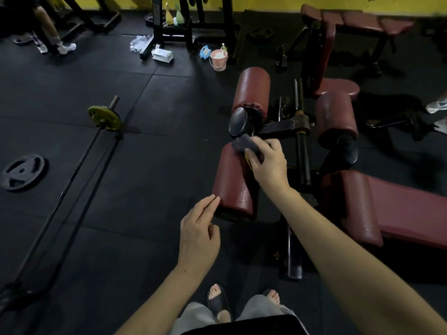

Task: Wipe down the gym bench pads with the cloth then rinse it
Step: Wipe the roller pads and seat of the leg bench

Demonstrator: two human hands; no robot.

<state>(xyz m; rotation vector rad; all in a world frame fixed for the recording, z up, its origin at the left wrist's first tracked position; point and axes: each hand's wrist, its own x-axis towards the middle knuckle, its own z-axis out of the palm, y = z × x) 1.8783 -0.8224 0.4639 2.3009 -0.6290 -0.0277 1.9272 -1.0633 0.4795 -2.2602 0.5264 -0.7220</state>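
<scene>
Maroon vinyl, scuffed and faintly shiny, covers the near roller pad (235, 182), and the right hand (267, 160) presses a dark grey cloth (245, 145) onto its far end, fingers curled over the bunched fabric so that it is gripped as well as pushed. The left hand (199, 234) hovers just beside the pad's near end, fingers loosely extended and holding nothing; its fingertips seem just short of the vinyl, though whether they touch cannot be told. Beyond the cloth sits a black end cap (239, 122) on the metal frame, with a second roller pad (252, 90) farther off, a third (336, 116) to the right, and the long bench seat (396, 209) at the near right, all apparently waiting their turn. The pink bucket (219, 59) stands well apart on the far floor (presumably where the rinsing happens). The likeliest trouble is the roller turning under a sideways stroke, since the free hand is not bracing it, which would let the cloth skid off and leave the underside untouched. The cloth is also wadded small, so a stroke could miss strips of vinyl. Knuckles could catch the end cap or the frame bar right beside the cloth. A barbell (79, 163) and a loose plate (23, 171) lie to the left, a tripping risk on the way to the bucket.
</scene>
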